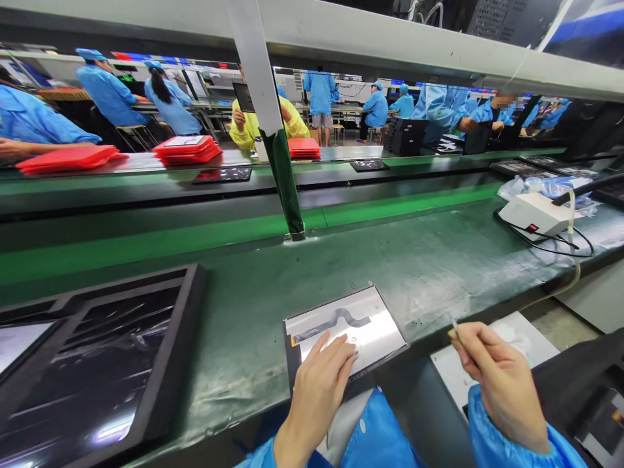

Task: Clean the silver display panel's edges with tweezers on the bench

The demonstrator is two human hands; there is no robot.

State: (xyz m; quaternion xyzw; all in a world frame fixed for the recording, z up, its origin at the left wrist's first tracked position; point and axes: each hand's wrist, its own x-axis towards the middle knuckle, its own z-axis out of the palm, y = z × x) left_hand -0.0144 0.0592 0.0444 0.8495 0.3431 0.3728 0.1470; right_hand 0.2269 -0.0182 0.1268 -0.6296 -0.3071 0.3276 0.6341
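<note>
A flat display panel [370, 318] lies on the green bench mat, its silvery back up and a dark ribbon cable [336, 320] across it. An orange strip [294, 340] shows at the cable's left end. My left hand [319, 387] rests on the panel's lower part, fingers stretched out and touching it near the cable. To the right of the panel, my right hand [497, 377] is raised over the bench's front edge with thumb and fingers pinched. A small, thin, pale piece [454, 328] shows at its fingertips, too small to name.
A black foam tray [188, 331] with film-covered dark panels stands at left. A green post [287, 185] rises behind the panel. At right are a white device box [533, 214] with cables and a white board [529, 335]. Co-workers in blue and yellow sit beyond red stacks [188, 151].
</note>
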